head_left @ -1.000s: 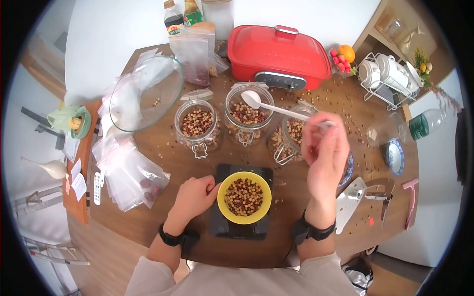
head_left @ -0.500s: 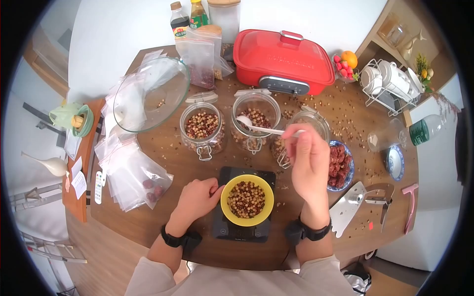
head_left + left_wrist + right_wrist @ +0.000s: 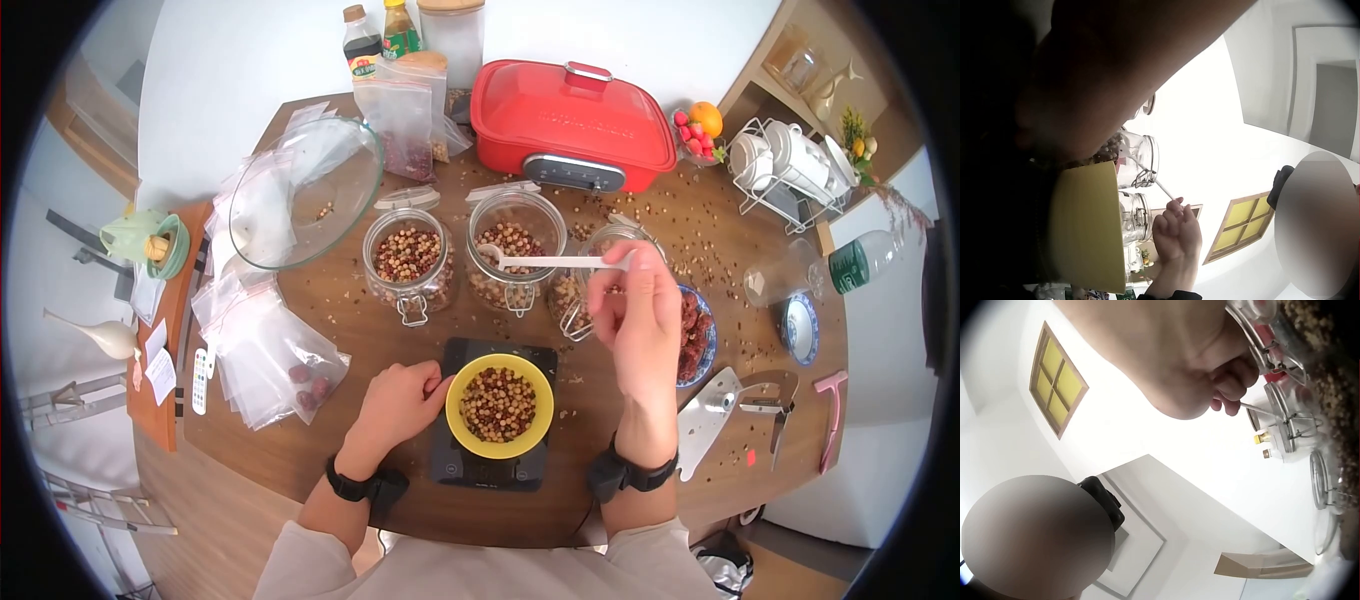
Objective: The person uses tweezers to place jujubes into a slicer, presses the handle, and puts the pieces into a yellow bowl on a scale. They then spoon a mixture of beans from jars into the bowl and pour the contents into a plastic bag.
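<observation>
In the head view my right hand [image 3: 642, 305] pinches the handle end of a white spoon [image 3: 560, 261]. The spoon's bowl dips into the mouth of the middle glass jar [image 3: 518, 290], over mixed beans or grains [image 3: 512, 240]. My left hand [image 3: 400, 402] rests loosely curled on the table, its thumb right at the rim of a yellow bowl [image 3: 460, 440]. That bowl, filled with the same mix, sits on a black kitchen scale [image 3: 490, 475]. The left wrist view shows the bowl's side [image 3: 1088, 228] up close and my right hand [image 3: 1177, 232] raised beyond.
Similar clip-top jars flank the middle one, the left jar [image 3: 410, 265] and the right jar [image 3: 568, 295]. A patterned bowl of dark red pieces [image 3: 694, 340] stands beside my right hand. Around lie a glass lid [image 3: 345, 215], plastic bags [image 3: 265, 345], a red cooker [image 3: 570, 120] and metal tools [image 3: 712, 405].
My right hand has brought the spoon down from above the middle jar into its mouth, then shifted slightly right and up. The head view moved a little; my left hand stays beside the bowl.
</observation>
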Demonstrator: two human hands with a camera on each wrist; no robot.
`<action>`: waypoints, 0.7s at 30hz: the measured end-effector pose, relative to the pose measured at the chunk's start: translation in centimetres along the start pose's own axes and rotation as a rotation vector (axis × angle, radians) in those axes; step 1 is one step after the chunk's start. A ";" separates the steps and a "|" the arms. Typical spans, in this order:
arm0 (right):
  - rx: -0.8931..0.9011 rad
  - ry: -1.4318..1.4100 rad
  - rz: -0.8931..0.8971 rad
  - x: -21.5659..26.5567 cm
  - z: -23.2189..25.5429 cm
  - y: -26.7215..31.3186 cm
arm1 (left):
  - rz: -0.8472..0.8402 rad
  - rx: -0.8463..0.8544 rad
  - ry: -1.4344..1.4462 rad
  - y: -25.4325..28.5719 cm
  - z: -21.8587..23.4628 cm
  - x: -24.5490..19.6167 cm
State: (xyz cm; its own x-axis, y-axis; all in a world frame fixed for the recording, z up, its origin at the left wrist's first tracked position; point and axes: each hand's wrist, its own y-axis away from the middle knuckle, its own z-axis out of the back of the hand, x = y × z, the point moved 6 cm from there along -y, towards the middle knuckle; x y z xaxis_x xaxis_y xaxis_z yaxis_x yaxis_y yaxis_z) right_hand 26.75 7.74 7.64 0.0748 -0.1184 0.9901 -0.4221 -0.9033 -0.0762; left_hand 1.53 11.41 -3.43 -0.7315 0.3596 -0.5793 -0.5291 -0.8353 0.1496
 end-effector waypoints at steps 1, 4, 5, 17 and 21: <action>-0.038 -0.039 -0.007 -0.1 0.5 -0.1 | 0.001 0.001 0.001 0.0 0.0 0.0; -0.139 -0.132 -0.004 0.1 1.9 -0.3 | -0.006 -0.009 -0.012 0.1 0.2 -0.2; -0.170 -0.160 0.002 0.2 2.4 -0.4 | -0.006 -0.010 -0.011 0.1 0.2 -0.2; -0.408 -0.513 0.035 0.8 6.3 -1.0 | -0.022 -0.019 -0.009 0.1 0.1 -0.3; -0.297 -0.576 0.037 1.1 7.0 -1.0 | -0.024 -0.029 -0.003 0.0 0.1 -0.2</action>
State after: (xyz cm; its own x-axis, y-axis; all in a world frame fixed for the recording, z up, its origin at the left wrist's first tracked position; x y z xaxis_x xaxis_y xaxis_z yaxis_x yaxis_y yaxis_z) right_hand 33.54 5.66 7.99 0.4933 -0.4245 0.7593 -0.6593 -0.7518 0.0079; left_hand 1.61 11.38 -3.23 -0.7200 0.3808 -0.5802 -0.5340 -0.8379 0.1128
